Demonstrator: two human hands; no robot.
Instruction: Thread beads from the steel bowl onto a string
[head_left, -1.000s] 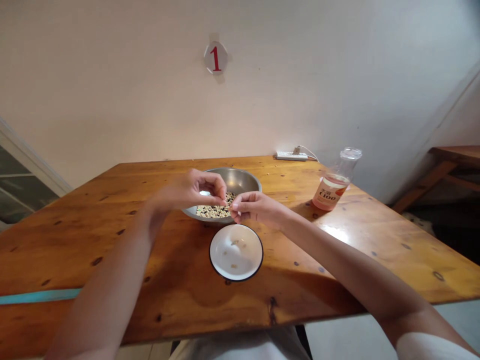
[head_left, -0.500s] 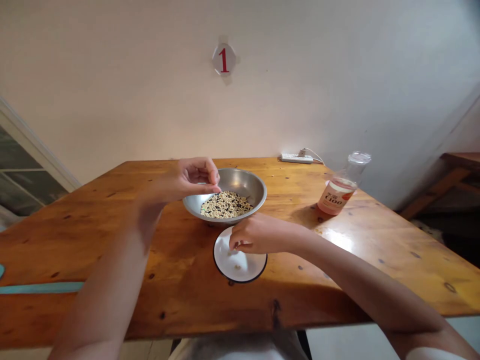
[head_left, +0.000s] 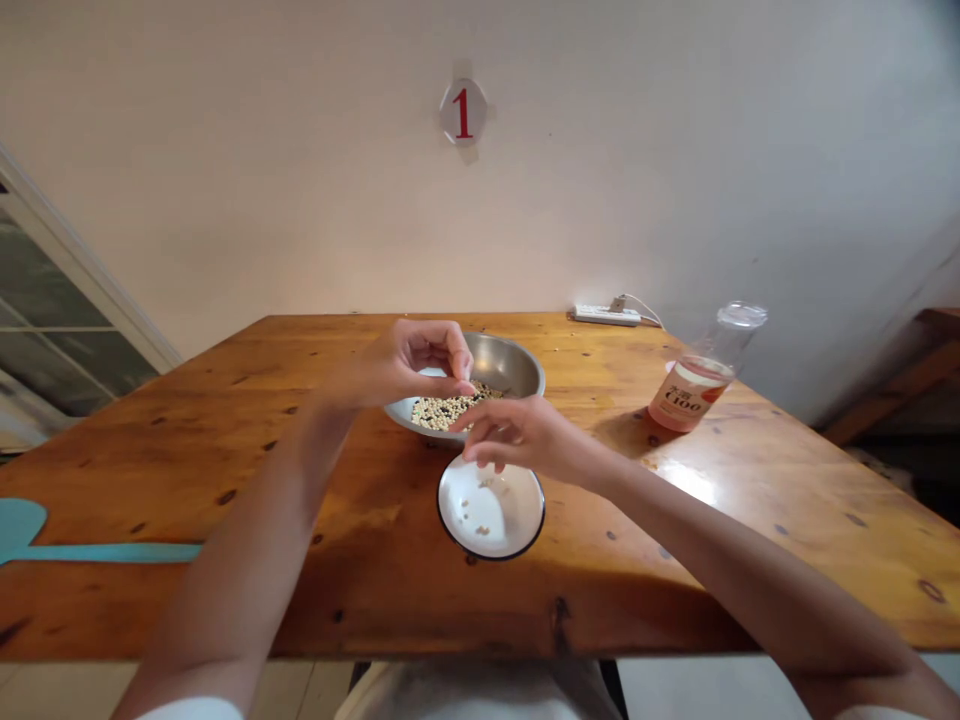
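A steel bowl (head_left: 517, 365) holds pale beans mixed with black ones (head_left: 442, 410). Above its left side is my left hand (head_left: 431, 360), thumb and index finger pinched together; anything between them is too small to make out. My right hand (head_left: 525, 435) hovers over the bowl's near rim and the far edge of a small white dish (head_left: 502, 520) with a dark rim. Its fingers are slightly spread, and nothing shows in them. Several small pale bits (head_left: 484, 530) lie in the dish.
To the right stands a clear bottle with pink liquid (head_left: 686, 390). A white power strip (head_left: 606, 315) lies at the table's back edge by the wall. On the left is a turquoise long-handled tool (head_left: 112, 553), partly behind my left forearm.
My right hand has risen from inside the dish toward the bowl, and its fingers have parted. More bits in the dish are visible. The left hand stays pinched over the bowl.
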